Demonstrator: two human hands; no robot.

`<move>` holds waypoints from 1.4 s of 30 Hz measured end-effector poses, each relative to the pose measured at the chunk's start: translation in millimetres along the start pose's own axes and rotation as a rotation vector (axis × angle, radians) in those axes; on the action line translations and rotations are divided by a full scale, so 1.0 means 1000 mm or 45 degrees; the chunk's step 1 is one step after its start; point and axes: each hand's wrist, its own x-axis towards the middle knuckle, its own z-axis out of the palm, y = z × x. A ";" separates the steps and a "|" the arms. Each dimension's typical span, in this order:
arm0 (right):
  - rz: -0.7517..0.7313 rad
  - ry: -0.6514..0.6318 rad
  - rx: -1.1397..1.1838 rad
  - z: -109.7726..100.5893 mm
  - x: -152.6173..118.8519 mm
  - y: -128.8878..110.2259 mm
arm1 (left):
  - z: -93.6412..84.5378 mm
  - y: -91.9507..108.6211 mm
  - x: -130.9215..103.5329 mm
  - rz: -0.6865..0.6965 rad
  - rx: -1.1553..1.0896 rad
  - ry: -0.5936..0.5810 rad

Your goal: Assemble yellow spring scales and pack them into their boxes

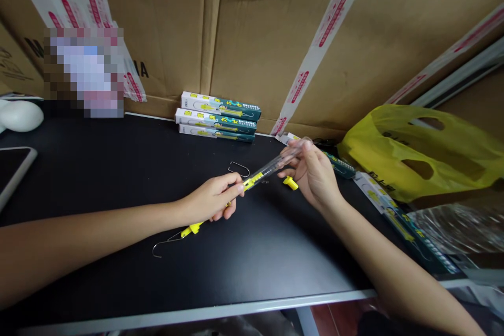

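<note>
In the head view my left hand (pixel 220 197) is closed around the yellow body of a tubular spring scale. From below that hand sticks out the scale's yellow end (pixel 191 229) with a wire hook (pixel 160 248). Its other end sits inside a clear plastic tube (pixel 271 169), which slants up to the right. My right hand (pixel 315 170) pinches the tube's upper end between thumb and fingers. A loose yellow cap (pixel 290 183) is close to my right fingers, and a bent wire loop (pixel 239 169) lies on the black table beyond my left hand.
Several printed boxes (pixel 216 115) are stacked at the back, against a large cardboard box (pixel 252 26). More printed boxes (pixel 405 220) lie on the right beside a yellow plastic bag (pixel 425 152) and clear wrap (pixel 441 228). A white rounded object (pixel 21 115) stands far left on the black table (pixel 118 178).
</note>
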 end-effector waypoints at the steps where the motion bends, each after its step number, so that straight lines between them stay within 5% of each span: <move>1: 0.015 -0.021 0.008 0.001 -0.002 0.001 | 0.000 0.000 0.000 0.010 0.000 0.008; 5: 0.053 -0.095 0.034 0.004 -0.006 0.004 | -0.002 0.002 0.000 0.055 -0.039 0.022; 10: 0.099 -0.142 0.076 0.006 -0.007 0.009 | -0.009 0.001 -0.003 0.068 -0.133 -0.155; 21: 0.053 -0.080 0.071 0.003 -0.005 0.004 | -0.015 -0.002 0.002 0.157 -0.195 -0.274; 34: 0.091 -0.126 0.058 0.001 -0.003 0.009 | -0.013 0.001 -0.003 0.153 -0.131 -0.297; 42: 0.047 -0.102 0.070 0.002 -0.006 0.001 | -0.007 0.002 -0.003 0.091 -0.129 -0.158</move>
